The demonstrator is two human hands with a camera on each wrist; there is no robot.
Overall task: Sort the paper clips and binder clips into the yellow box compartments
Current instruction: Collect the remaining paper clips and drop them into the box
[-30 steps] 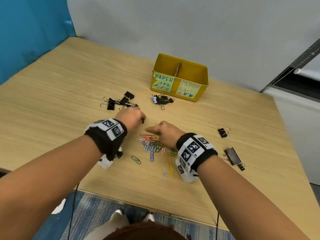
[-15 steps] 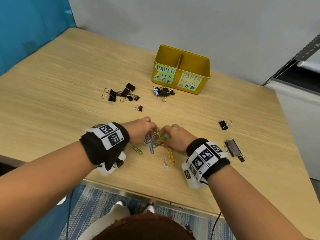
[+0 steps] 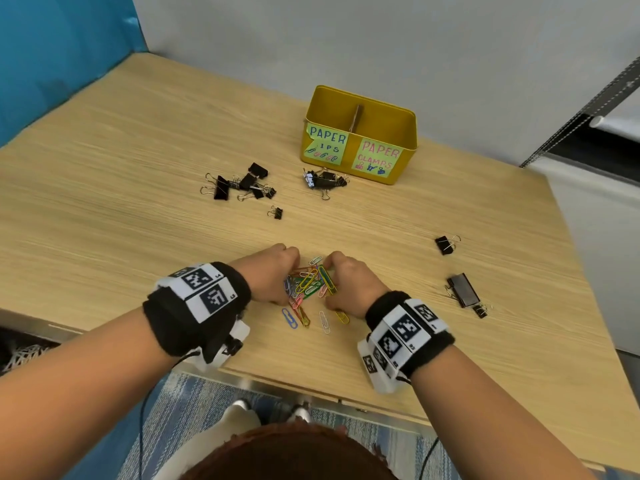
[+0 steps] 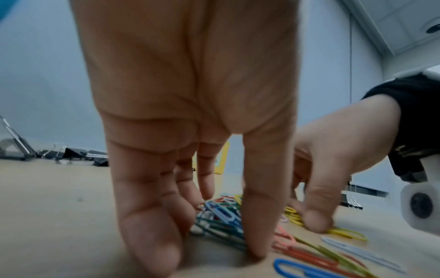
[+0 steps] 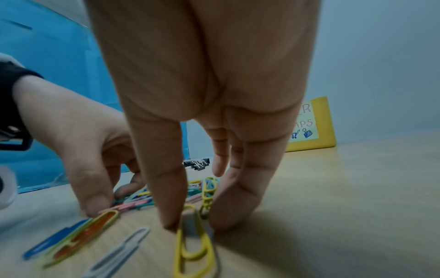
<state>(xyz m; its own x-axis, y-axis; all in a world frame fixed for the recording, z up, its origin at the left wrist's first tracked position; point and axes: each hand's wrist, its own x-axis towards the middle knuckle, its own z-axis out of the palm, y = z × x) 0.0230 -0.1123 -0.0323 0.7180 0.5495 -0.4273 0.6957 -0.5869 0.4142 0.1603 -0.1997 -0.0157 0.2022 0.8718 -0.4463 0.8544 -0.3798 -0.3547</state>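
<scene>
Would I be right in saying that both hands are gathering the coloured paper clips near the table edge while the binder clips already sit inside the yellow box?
Not quite. The head view shows the binder clips lying on the table, outside the yellow box. The left hand and right hand are indeed gathering the paper clips.

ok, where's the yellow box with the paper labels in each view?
Head: yellow metal box with paper labels upper centre, far side of the wooden table.
Left wrist: only a yellow sliver between the left hand's fingers, centre.
Right wrist: right of the fingers, mid-height.
Shared landmark: pile of coloured paper clips.
</scene>
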